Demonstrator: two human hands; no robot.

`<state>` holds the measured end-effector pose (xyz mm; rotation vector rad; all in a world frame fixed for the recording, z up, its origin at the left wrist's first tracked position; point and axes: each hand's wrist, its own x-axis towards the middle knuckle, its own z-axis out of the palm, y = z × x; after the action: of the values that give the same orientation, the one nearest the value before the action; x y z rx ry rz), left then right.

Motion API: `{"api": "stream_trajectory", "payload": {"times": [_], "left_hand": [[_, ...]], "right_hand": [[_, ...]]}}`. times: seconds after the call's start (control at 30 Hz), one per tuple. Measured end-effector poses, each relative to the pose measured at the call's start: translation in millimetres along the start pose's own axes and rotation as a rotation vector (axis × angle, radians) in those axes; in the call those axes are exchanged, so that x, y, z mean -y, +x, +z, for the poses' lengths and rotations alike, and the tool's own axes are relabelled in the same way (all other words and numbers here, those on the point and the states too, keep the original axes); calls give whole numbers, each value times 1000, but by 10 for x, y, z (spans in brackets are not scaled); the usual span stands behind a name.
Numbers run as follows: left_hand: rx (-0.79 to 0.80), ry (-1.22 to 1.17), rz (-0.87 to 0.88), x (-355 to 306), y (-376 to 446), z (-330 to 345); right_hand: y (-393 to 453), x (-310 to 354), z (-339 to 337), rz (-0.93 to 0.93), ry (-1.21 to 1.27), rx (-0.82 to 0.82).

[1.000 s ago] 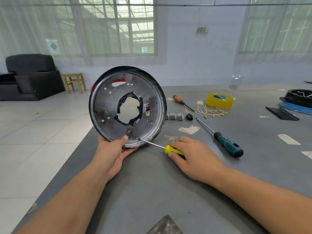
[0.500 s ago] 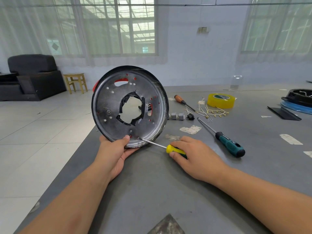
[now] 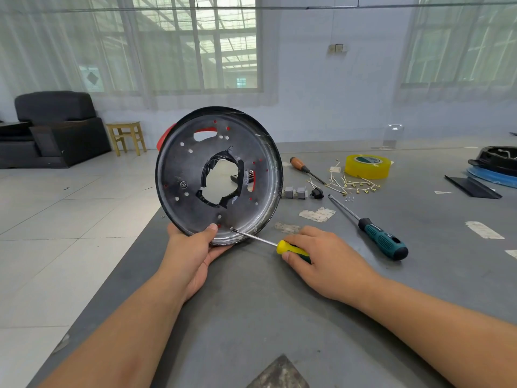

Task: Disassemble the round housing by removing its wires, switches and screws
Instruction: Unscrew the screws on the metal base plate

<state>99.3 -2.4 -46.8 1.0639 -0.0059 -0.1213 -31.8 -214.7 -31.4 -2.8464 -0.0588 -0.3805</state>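
The round housing point(image 3: 190, 175), a dark metal disc with a ragged central hole and red plastic behind it, stands on edge on the grey table point(image 3: 251, 317). My left hand point(image 3: 193, 250) grips its lower rim, thumb on the face. My right hand point(image 3: 327, 261) holds a yellow-handled screwdriver point(image 3: 288, 247) whose tip sits on a screw point(image 3: 231, 229) near the housing's bottom edge. Removed parts lie to the right: two grey switches point(image 3: 295, 192), a black plug piece point(image 3: 317, 194), wires with brass terminals point(image 3: 352, 184) and small screws point(image 3: 349, 198).
A teal-handled screwdriver point(image 3: 377, 236), an orange-handled one point(image 3: 300, 166) and a yellow tape roll point(image 3: 367, 166) lie on the table. A black and blue appliance part point(image 3: 495, 166) sits at the far right. The table's left edge runs past my left arm; a sofa point(image 3: 50, 130) and stool point(image 3: 127, 137) stand beyond.
The housing has shifted slightly right and turned a little in my left hand. The right hand keeps the screwdriver tip on the same screw.
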Motion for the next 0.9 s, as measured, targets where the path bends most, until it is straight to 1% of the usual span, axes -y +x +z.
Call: {"api": "stream_trajectory", "payload": {"times": [0.13, 0.27, 0.4, 0.53, 0.63, 0.7, 0.83, 0.9], "left_hand": [[8, 0, 31, 20, -4, 3], [14, 16, 79, 42, -15, -3], [23, 26, 108, 58, -33, 0], [51, 53, 126, 62, -53, 6], [55, 71, 141, 62, -66, 11], [45, 88, 156, 67, -73, 15], [38, 167, 209, 88, -71, 27], [22, 189, 226, 91, -62, 23]], "right_hand": [[-22, 46, 2, 9, 26, -12], [-36, 143, 25, 69, 125, -51], [-18, 201, 12, 217, 321, -17], [16, 203, -41, 352, 565, 76], [23, 185, -75, 382, 678, 104], [6, 203, -76, 349, 591, 92], [-54, 263, -42, 200, 252, -27], [-78, 279, -55, 99, 98, -59]]}}
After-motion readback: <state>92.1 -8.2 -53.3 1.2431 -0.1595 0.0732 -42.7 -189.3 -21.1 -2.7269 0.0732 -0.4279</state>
